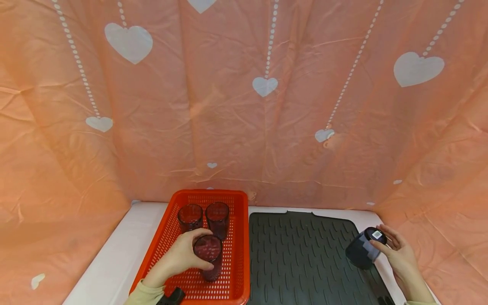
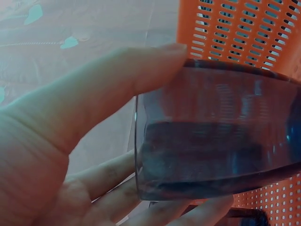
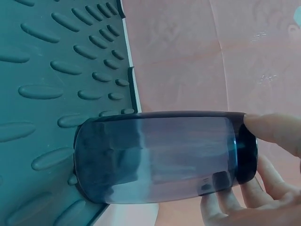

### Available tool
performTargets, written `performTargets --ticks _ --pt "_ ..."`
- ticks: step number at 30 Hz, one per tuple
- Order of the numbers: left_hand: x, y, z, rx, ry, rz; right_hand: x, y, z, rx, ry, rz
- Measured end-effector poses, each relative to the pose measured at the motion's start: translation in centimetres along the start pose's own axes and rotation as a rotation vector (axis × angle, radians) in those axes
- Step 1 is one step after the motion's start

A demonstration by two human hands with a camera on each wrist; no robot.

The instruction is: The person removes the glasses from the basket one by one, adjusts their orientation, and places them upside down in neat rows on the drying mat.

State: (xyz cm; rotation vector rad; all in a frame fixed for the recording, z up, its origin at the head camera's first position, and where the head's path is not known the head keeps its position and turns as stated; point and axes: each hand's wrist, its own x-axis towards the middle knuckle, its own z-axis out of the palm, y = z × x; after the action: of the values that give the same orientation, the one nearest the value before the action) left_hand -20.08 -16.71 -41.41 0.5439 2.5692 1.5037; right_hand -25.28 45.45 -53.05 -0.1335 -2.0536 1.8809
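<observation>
My left hand [image 1: 183, 256] grips a dark purple glass [image 1: 209, 254] by its rim inside the orange basket [image 1: 244, 262]. In the left wrist view, thumb and fingers lie on opposite sides of that tinted glass [image 2: 221, 132]. Two more glasses stand behind it in the basket, one at left [image 1: 189, 216] and one at right [image 1: 218, 218]. On the right, my right hand [image 1: 400, 254] pinches another tinted glass [image 1: 362, 252] by its base, which bears a white label. This glass [image 3: 164, 157] is tilted, mouth toward the black ridged mat [image 3: 42, 113]; whether its rim touches is unclear.
The black ridged mat [image 1: 301, 254] lies right of the basket on a white table [image 1: 103, 258]. Orange sheeting with white hearts [image 1: 228, 127] hangs behind and at both sides. A dark wrist strap piece [image 1: 173, 296] is near the basket's front.
</observation>
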Motion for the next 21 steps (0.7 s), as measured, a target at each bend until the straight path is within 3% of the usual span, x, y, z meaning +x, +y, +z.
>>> performTargets --ticks 3,7,10,14,18,21 --pt "-0.2 0.1 -0.1 0.0 0.037 -0.002 -0.9 -1.7 0.6 -0.036 0.003 0.046" --pt "-0.5 0.3 -0.4 0.025 0.102 -0.022 -3.1 -6.1 2.4 -0.098 -0.012 0.142" --pt "-0.7 0.5 -0.7 0.029 0.157 -0.022 -4.4 -8.6 3.6 -0.125 -0.026 0.169" --pt "-0.9 0.9 -1.1 -0.023 0.21 -0.056 -4.9 -9.0 4.1 -0.069 -0.001 0.098" --pt "-1.0 1.1 -1.4 -0.04 0.259 -0.114 -5.0 -8.8 4.1 -0.01 -0.027 -0.001" --pt "-1.0 1.1 -1.7 -0.052 0.284 -0.12 -5.3 -9.1 4.2 -0.005 -0.059 -0.015"
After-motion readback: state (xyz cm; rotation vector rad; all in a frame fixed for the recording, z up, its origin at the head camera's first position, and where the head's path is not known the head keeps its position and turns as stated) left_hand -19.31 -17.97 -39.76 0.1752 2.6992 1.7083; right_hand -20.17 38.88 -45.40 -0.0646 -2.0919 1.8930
